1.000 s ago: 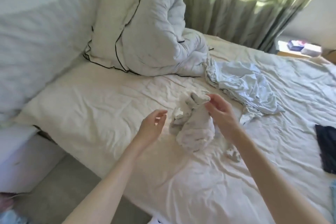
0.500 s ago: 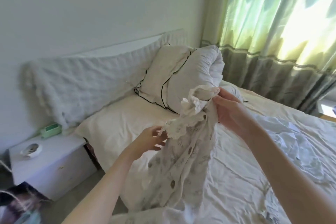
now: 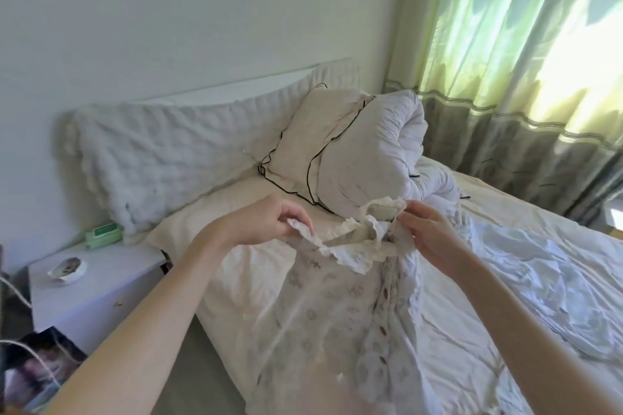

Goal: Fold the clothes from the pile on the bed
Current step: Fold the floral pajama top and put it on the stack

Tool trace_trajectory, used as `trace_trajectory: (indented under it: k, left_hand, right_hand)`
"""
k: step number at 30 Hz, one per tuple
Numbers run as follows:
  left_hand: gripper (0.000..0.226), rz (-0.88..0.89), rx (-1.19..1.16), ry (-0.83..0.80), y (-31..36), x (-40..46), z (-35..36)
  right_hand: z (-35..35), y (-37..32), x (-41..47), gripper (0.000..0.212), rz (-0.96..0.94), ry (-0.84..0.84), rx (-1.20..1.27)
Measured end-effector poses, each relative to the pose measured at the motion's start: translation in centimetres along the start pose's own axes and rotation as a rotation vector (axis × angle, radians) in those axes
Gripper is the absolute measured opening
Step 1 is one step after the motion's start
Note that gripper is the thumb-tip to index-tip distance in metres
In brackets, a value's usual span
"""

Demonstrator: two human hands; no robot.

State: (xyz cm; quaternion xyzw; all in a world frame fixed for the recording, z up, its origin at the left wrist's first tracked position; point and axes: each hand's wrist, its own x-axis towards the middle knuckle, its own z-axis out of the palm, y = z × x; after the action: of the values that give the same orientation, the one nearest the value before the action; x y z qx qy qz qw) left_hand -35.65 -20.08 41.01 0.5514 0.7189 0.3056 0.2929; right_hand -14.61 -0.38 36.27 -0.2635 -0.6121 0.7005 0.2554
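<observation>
Now your left hand [image 3: 266, 224] and right hand [image 3: 426, 232] each pinch the frilly lace collar of a thin, printed, buttoned garment [image 3: 337, 310]; it hangs below them over the bed's [image 3: 505, 347] near-left edge.

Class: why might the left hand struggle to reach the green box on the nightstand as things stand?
Probably not freely: the left hand grips the shirt collar, so it is occupied. Otherwise the path to the green box looks open.
</observation>
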Motion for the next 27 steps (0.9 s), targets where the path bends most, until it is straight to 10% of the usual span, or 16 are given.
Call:
trace_trajectory:
  k: [6, 11, 19, 27]
  left_hand:
    - [0.039, -0.262, -0.266, -0.419, -4.1, -1.2, 6.2]
    - [0.064, -0.589, -0.425, 0.247, -5.5, 0.6, 13.2]
    - [0.032, -0.499, -0.911, 0.207, -5.8, 0.2, 18.1]
    - [0.022, -0.396, -0.690, 0.349, -6.3, -0.7, 17.8]
  right_hand:
    - [-0.9, 1.1, -0.9, 0.018, 0.007, -0.070, 0.066]
    - [-0.2, 1.5, -0.9, 0.017, 0.032, -0.114, 0.140]
    - [-1.5, 2.3, -1.4, 0.017, 0.031, -0.054, 0.284]
    - [-2.5, 3.7, -1.2, 0.020, 0.115, 0.077, 0.259]
